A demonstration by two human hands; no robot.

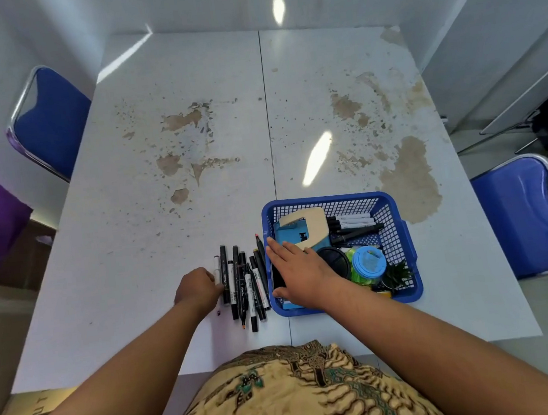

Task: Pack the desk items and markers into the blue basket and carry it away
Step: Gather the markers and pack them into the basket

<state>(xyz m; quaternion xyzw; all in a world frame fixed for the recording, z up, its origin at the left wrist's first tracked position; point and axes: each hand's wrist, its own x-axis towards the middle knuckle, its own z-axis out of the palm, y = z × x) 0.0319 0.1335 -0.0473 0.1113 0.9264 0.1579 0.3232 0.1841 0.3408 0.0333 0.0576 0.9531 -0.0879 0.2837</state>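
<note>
Past my patterned shirt (282, 396), my left hand (198, 287) curls against the markers (244, 283) lying beside the blue basket (326, 198); I cannot tell if it grips. My right hand (299, 273) lies flat, holding nothing. Markers look light and rolly, so grab the bunch's middle.

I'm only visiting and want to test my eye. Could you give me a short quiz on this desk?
1. True or false: the markers by the left hand lie inside the basket.
2. Which hand lies flat over the basket's left edge? A) left hand B) right hand
3. Fill in: the jar in the basket has a ___ lid.

Key: 1 false; 2 B; 3 blue.
</note>
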